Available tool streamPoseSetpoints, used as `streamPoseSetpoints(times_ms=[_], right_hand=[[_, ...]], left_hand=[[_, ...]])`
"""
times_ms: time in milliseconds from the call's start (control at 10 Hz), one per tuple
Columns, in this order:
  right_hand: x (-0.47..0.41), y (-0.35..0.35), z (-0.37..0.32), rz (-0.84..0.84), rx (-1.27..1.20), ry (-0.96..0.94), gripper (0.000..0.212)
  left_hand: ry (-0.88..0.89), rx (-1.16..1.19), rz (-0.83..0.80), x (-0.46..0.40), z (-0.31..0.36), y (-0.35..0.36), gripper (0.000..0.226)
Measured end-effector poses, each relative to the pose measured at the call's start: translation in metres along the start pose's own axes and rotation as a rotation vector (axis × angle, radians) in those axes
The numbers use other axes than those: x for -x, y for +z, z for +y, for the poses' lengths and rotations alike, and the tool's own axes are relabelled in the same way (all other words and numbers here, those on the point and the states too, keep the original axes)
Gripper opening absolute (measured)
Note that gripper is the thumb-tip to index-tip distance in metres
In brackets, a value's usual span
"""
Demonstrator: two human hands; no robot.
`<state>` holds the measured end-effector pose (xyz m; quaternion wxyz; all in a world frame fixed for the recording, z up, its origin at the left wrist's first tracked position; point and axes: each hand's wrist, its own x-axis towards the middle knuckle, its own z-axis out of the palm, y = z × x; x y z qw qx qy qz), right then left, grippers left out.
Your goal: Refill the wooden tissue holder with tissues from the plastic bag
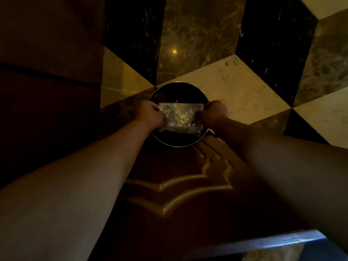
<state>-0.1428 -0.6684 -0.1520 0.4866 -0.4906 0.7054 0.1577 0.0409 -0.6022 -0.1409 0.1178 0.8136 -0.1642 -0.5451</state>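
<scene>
Both arms reach forward and down, and the clear plastic bag (pixel 180 118) is stretched flat between the two hands, directly over the mouth of a round dark bin with a bright metal rim (pixel 197 141). The left hand (pixel 149 113) is closed on the bag's left edge and the right hand (pixel 213 113) is closed on its right edge, fingers pinched together on the film, so the bag hangs taut like a small sheet. Held that way above the bin, it looks as though the wrapper is being opened, or is about to be dropped as waste, with the bin placed beneath the hands to catch whatever falls; which of the two I cannot tell. The bag looks crinkled and glints in the dim light, and whether any tissues remain inside it cannot be made out. Beyond the hands lies a marble floor (pixel 244 87) in cream, black and brown diamonds; nearer the body than the hands is a dark carved wooden panel (pixel 178 194), apparently a cabinet front seen from above. The wooden tissue holder is not visible anywhere, so the refill itself cannot be judged from here.
</scene>
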Motion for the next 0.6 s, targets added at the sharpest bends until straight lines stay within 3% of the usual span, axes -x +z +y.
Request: streamPoseSetpoints(times_ms=[200, 300, 600], right_hand=[[-0.002, 0.008, 0.003, -0.055, 0.015, -0.028, 0.028], [0.002, 0.002, 0.004, -0.117, 0.025, -0.010, 0.040], [0.055, -0.032, -0.023, -0.106, 0.094, -0.125, 0.019]], left_hand=[[-0.049, 0.012, -0.044, 0.000, -0.001, 0.011, 0.020], [-0.048, -0.007, -0.070, 0.006, 0.001, 0.006, 0.044], [0.008, -0.021, -0.043, 0.054, 0.024, -0.033, 0.031]])
